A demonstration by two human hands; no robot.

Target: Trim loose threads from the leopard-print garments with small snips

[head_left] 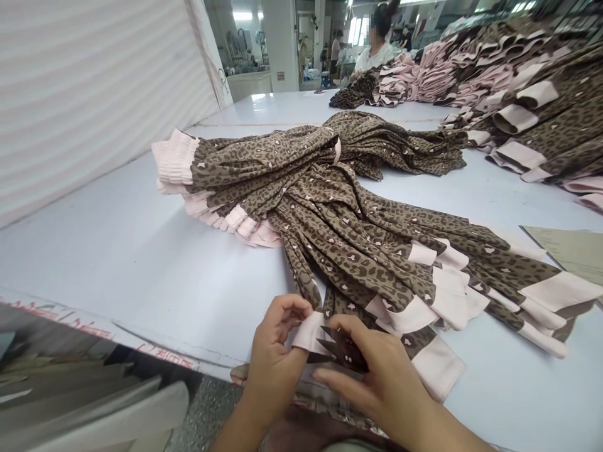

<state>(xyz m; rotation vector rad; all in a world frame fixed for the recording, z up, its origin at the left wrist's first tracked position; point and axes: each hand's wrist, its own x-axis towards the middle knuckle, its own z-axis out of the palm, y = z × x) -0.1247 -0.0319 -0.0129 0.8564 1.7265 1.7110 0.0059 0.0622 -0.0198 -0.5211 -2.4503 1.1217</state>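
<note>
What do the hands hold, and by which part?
Left hand: a garment's pink cuff. Right hand: dark snips, blades exposed; the exact grip is hidden.

Two bare hands (379, 361), uncovered fingers (352, 329), bare wrists (266, 390), bare forearms (445, 430)

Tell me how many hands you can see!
2. The left hand holds a pale pink cuff; the right hand, beside it, holds dark pointed snips. Hands of people farther back, like the person in white, may be hidden.

Garments (301, 176) on table (117, 245), person (370, 58) apparently behind
</note>
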